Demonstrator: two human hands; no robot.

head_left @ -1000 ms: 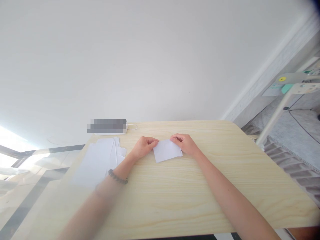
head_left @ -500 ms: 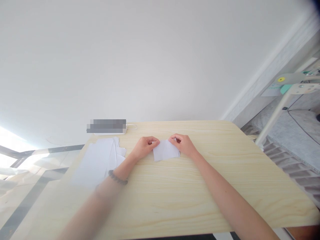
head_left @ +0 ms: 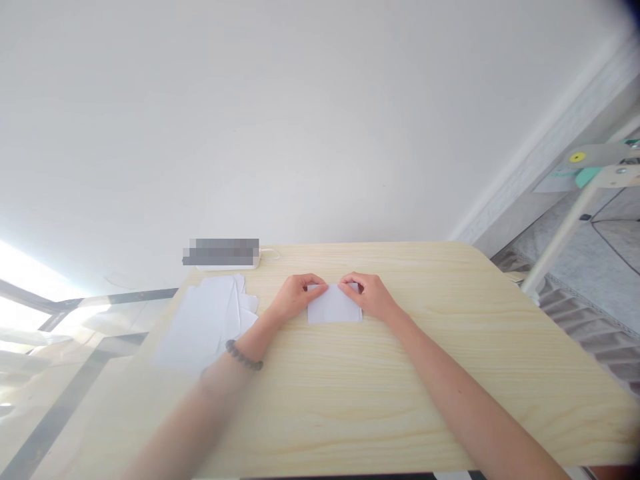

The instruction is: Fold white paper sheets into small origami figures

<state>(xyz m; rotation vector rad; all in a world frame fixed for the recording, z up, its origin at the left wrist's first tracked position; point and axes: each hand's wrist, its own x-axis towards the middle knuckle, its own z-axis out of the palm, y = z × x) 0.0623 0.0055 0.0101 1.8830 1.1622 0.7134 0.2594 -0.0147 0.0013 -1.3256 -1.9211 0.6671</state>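
A small rectangle of white paper (head_left: 334,308) lies at the middle of the wooden table, with a second layer peeking out along its right edge. My left hand (head_left: 299,295) pinches its far edge near the left corner, thumb on top. At the same far edge, closer to the right corner, my right hand (head_left: 367,293) pinches the paper between thumb and fingers. The two thumb tips are a short distance apart. A dark beaded bracelet (head_left: 244,356) circles my left wrist.
Loose white sheets (head_left: 200,320) overlap on the table's left side. Behind them, against the wall, stands a blurred-out object (head_left: 223,253) with a white base and cable. The pale wooden table (head_left: 450,333) meets the wall at its far edge; a white metal frame (head_left: 563,230) stands to the right.
Both thumbs have come closer together along the paper's far edge, and the paper now lies straighter. The whole view has shifted slightly.
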